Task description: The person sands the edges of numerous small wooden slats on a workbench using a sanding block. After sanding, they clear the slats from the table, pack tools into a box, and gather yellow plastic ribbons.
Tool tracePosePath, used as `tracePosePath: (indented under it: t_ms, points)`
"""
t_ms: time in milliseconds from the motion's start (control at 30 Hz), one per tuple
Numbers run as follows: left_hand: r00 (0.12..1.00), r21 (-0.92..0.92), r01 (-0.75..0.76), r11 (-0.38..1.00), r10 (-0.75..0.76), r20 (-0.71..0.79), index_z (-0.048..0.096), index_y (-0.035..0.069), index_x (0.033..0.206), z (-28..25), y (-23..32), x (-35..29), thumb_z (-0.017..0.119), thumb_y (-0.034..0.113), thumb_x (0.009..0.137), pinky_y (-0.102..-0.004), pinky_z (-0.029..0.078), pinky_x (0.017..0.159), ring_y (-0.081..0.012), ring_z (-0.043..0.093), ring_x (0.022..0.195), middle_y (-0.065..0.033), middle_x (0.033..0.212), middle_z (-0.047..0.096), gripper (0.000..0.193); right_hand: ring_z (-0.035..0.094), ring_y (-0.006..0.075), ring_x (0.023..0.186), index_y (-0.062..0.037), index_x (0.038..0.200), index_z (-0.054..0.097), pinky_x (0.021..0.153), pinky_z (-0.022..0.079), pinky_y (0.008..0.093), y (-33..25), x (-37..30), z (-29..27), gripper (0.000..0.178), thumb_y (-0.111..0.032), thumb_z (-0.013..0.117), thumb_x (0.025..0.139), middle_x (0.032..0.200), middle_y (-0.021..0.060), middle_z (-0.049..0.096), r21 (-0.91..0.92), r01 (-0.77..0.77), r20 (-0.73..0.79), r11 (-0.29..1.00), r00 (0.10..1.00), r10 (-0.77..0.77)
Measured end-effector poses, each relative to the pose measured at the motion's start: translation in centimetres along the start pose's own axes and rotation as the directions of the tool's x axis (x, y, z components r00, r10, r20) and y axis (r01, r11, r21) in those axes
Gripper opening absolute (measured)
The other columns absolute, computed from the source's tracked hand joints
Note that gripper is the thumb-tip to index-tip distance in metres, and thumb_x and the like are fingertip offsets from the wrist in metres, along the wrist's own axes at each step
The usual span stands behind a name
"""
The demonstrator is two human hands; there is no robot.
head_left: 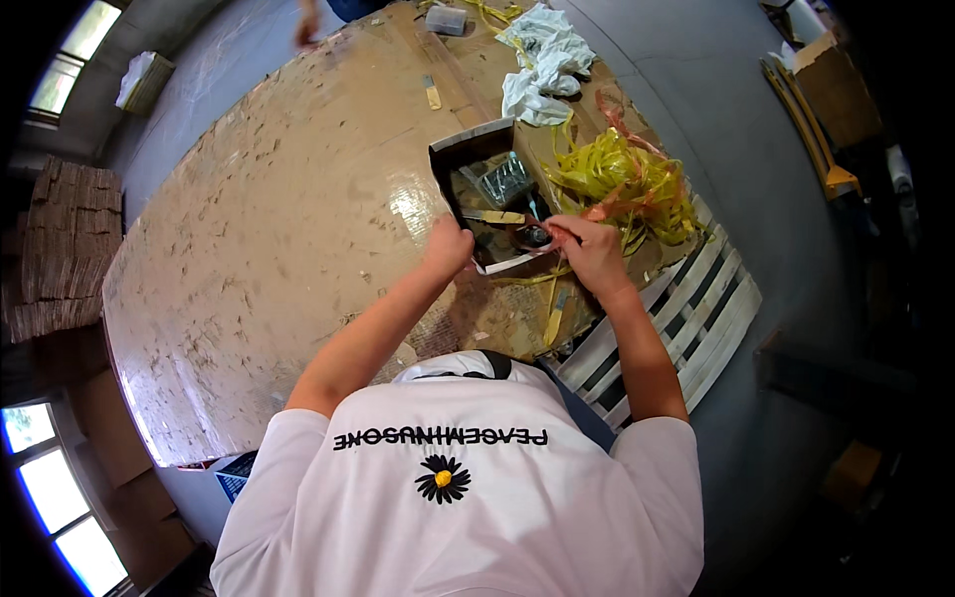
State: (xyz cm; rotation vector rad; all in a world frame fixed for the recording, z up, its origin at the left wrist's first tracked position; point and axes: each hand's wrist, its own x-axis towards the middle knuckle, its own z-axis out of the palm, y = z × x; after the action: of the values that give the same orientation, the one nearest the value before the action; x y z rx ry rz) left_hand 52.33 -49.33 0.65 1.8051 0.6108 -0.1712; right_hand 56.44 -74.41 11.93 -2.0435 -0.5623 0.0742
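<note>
An open cardboard box (507, 266) with pale edges sits on the worn brown tabletop in front of me. My left hand (450, 247) is closed on the wall at its near left corner. At the near right corner, my right hand (589, 251) has its fingers closed on the rim, and a reddish strip shows by the fingertips. Inside the box lie a clear-wrapped dark pack (504, 179), a cutter with a yellow handle (494, 217) and a small dark round item (535, 236) too unclear to name. The hands partly cover the near corners.
Tangled yellow strapping (622, 174) with red strands lies right of the box, beyond it a crumpled white cloth (545, 60). Yellow cutters (432, 93) and a clear plastic container (446, 20) rest on the table (269, 239). A slatted pallet (686, 318) stands right. Another person's hand (307, 25) is far left.
</note>
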Motion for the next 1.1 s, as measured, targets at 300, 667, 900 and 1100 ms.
tracePosePath:
  t_ms: [300, 667, 900, 1100]
  points:
    - [0.99, -0.095, 0.135, 0.986, -0.13, 0.054, 0.058, -0.005, 0.115, -1.1, 1.0, 0.3, 0.046, 0.002, 0.084, -0.0441, 0.062, 0.05, -0.0363, 0.071, 0.071, -0.022, 0.096, 0.069, 0.034, 0.058, 0.0103, 0.066, -0.0029, 0.125, 0.066, 0.061, 0.048, 0.0262, 3.9, 6.8, -7.3, 0.034, -0.017, 0.068, 0.095, 0.092, 0.0029, 0.068, 0.724, -0.085, -0.359, 0.684, 0.801, 0.479]
    - [0.976, -0.281, 0.213, 0.936, -0.22, 0.007, 0.062, -0.001, 0.114, -11.4, 6.7, 7.3, 0.048, 0.003, 0.086, -0.0424, 0.062, 0.058, -0.0282, 0.072, 0.07, -0.016, 0.09, 0.07, 0.032, 0.014, 0.0488, 0.151, -0.0275, 0.163, 0.013, 0.117, 0.024, 0.0625, 16.0, 6.0, -8.2, 0.133, -0.055, 0.091, 0.059, 0.166, 0.0205, 0.017, -0.766, -0.389, -0.066, 0.512, 0.84, 0.539]
    - [0.961, -0.373, 0.19, 0.908, -0.25, -0.118, 0.065, -0.002, 0.105, -14.5, 7.0, 16.5, 0.054, 0.009, 0.089, -0.0439, 0.063, 0.064, -0.0274, 0.071, 0.072, -0.0153, 0.089, 0.07, 0.022, 0.039, 0.0463, 0.137, -0.0141, 0.151, 0.04, 0.108, 0.04, 0.0537, 21.5, 5.5, -3.9, 0.101, -0.034, 0.09, 0.065, 0.151, 0.0214, 0.042, -0.638, -0.372, -0.242, 0.674, 0.928, 0.282]
    - [0.959, -0.314, 0.236, 0.92, -0.272, -0.076, 0.063, -0.003, 0.111, -15.3, 3.7, 19.3, 0.058, 0.021, 0.094, -0.0435, 0.062, 0.066, -0.029, 0.072, 0.082, -0.0179, 0.101, 0.07, 0.029, 0.065, 0.0413, 0.101, -0.0041, 0.123, 0.063, 0.089, 0.052, 0.045, 24.2, 6.3, -6.6, 0.045, -0.011, 0.076, 0.08, 0.114, 0.02, 0.069, -0.174, -0.612, -0.537, 0.771, 0.716, 0.447]
